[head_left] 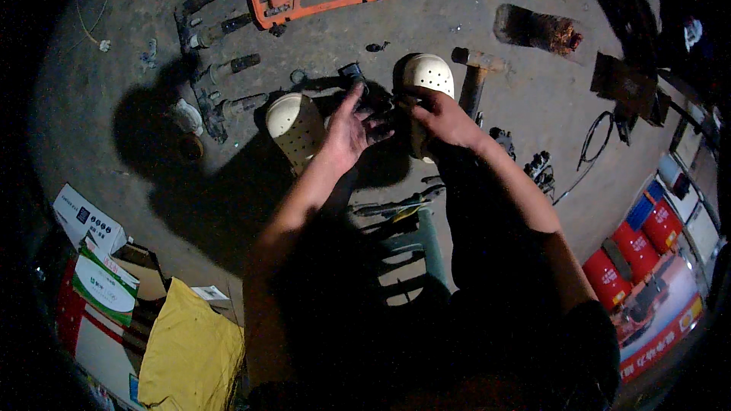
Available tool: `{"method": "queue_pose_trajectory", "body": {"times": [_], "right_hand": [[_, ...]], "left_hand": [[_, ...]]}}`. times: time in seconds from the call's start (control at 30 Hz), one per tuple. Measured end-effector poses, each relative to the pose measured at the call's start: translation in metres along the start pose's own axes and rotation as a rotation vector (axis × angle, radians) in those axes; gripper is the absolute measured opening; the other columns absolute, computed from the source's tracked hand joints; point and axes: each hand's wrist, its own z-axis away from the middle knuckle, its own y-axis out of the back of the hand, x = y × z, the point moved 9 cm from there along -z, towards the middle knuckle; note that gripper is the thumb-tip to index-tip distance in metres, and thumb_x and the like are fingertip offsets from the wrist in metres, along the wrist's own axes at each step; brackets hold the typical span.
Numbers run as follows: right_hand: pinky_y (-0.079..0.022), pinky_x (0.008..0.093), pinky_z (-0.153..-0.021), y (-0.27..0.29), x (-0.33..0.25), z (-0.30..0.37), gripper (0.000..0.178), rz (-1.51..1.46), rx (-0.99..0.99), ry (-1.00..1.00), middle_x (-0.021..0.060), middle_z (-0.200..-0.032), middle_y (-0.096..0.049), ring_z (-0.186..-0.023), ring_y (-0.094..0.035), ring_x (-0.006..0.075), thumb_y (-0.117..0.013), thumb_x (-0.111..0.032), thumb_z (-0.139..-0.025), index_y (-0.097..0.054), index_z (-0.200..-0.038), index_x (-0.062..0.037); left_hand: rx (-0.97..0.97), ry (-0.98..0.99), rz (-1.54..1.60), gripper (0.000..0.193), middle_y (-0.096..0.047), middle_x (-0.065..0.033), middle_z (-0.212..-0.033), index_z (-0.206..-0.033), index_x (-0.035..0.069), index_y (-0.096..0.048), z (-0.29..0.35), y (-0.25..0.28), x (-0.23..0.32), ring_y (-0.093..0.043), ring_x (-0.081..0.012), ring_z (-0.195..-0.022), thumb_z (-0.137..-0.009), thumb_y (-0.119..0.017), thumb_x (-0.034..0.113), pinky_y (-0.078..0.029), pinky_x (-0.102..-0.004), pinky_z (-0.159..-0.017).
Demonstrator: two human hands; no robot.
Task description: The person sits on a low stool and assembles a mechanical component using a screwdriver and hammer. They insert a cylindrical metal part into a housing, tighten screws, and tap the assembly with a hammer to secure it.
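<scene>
My left hand (352,131) is above the floor between two cream clogs with small holes. Its palm is turned up, the thumb stands away from the blackened fingers, and I see nothing gripped in it. Just beyond the thumb tip is a small black blocky part (352,71); whether they touch is unclear. My right hand (440,116) is over the right clog (428,70), its fingers bent together toward the left hand. Dark shadow hides what those fingers hold, if anything. The left clog (294,125) lies beside my left wrist.
An orange socket-set case (324,4) lies open at the far side. A black metal frame with pegs (199,80) is to the left, a hammer (474,80) right of the clogs. A green stool (434,247), yellow sack (190,350) and red drums (636,251) are nearer.
</scene>
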Motion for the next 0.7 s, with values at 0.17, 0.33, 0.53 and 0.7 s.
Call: {"method": "queue_pose_trajectory", "body": {"times": [0.17,0.33,0.53,0.7], "right_hand": [[-0.043,0.0372,-0.091,0.000,-0.004,0.003,0.037,0.066,0.005,-0.001,0.0198,-0.112,-0.061,-0.104,-0.058,0.0285,-0.054,-0.017,-0.088,-0.053,-0.118,0.0028],[-0.043,0.0375,-0.091,-0.001,-0.002,0.008,0.035,-0.048,-0.016,-0.105,0.0187,-0.112,-0.061,-0.105,-0.057,0.0272,-0.052,-0.018,-0.090,-0.053,-0.119,0.0021],[-0.042,0.0317,-0.092,-0.001,-0.009,0.012,0.038,-0.006,-0.007,-0.110,0.0128,-0.116,-0.058,-0.104,-0.054,0.0186,-0.046,-0.017,-0.093,-0.048,-0.127,0.0010],[-0.041,0.0313,-0.094,-0.006,-0.003,0.011,0.040,0.001,-0.050,-0.185,0.0135,-0.119,-0.056,-0.107,-0.053,0.0191,-0.046,-0.017,-0.093,-0.045,-0.129,0.0005]], "left_hand": [[0.034,0.009,0.123,0.027,-0.062,-0.0102,-0.087,-0.095,0.005,-0.056,-0.002,0.008,0.001,-0.062,-0.0255,-0.080,-0.082,-0.059,0.029,-0.053,-0.0347,-0.066],[0.093,0.078,0.122,0.013,-0.062,-0.0090,-0.080,-0.083,0.006,-0.054,-0.005,0.027,-0.013,-0.060,-0.0219,-0.069,-0.080,-0.059,0.017,-0.050,-0.0321,-0.060],[0.131,0.012,-0.125,0.015,-0.059,-0.0038,-0.074,-0.084,0.007,-0.054,-0.006,0.033,-0.009,-0.058,-0.0165,-0.061,-0.084,-0.061,0.021,-0.046,-0.0295,-0.052],[0.194,-0.044,-0.376,0.017,-0.055,-0.0038,-0.069,-0.086,0.007,-0.052,-0.005,0.031,-0.001,-0.056,-0.0168,-0.052,-0.085,-0.061,0.021,-0.043,-0.0295,-0.044]]}}
